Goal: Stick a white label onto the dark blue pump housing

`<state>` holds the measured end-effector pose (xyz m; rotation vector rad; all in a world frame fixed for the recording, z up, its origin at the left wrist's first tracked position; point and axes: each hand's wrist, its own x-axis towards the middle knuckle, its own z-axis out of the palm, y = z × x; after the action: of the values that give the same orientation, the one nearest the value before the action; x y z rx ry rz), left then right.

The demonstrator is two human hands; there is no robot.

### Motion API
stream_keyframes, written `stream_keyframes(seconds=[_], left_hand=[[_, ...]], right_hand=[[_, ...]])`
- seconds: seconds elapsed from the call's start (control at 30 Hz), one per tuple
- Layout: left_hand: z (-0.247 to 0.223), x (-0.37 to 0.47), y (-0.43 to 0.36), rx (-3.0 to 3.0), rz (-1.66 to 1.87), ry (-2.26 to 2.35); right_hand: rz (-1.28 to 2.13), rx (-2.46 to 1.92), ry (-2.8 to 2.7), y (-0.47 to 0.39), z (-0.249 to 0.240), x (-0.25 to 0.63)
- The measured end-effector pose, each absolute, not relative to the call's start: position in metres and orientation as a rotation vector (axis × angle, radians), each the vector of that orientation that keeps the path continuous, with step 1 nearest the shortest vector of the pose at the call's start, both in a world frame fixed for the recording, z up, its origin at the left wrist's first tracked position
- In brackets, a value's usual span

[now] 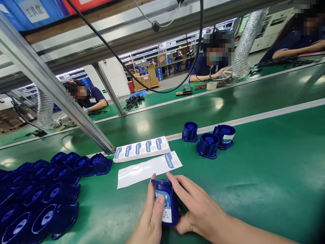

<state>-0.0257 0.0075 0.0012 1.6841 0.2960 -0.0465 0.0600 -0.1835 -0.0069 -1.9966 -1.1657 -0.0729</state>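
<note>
Between my hands, low in the middle of the view, is a dark blue plastic housing [174, 203] with a blue and white label [167, 211] on its side. My left hand [151, 213] grips it from the left, the thumb lying across the label. From the right, my right hand [196, 203] holds it with fingers at its upper edge and thumb near its lower end. Just beyond lies a label sheet [143, 171], mostly bare, with one label at its right end. Behind that sits a stack of label sheets [142, 149] with several printed labels.
Many blue housings [61, 173] stand in rows at the left. Three more housings [208, 144] stand at the back right, one labelled. A metal post [76, 112] rises from the green bench [266, 169]. Black cable [114, 54] hangs overhead; co-workers [95, 96] sit across.
</note>
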Motion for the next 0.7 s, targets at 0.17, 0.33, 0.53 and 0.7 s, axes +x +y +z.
stream_keyframes(seconds=[0.17,0.33,0.53,0.7], left_hand=[[-0.004,-0.03,0.007,1.799,-0.108,0.256],[-0.006,-0.028,0.012,1.801,-0.168,0.103],[-0.002,-0.025,0.006,1.559,-0.1,0.073],[0.0,-0.018,-0.001,1.25,-0.007,-0.022]], right_hand=[[-0.167,-2.115,-1.2,-0.182,-0.008,0.049],[-0.161,-2.106,-1.211,-0.184,-0.01,0.049],[-0.127,-1.901,-1.229,-0.185,-0.008,0.072],[-0.164,-1.729,-1.234,-0.183,-0.009,0.083]])
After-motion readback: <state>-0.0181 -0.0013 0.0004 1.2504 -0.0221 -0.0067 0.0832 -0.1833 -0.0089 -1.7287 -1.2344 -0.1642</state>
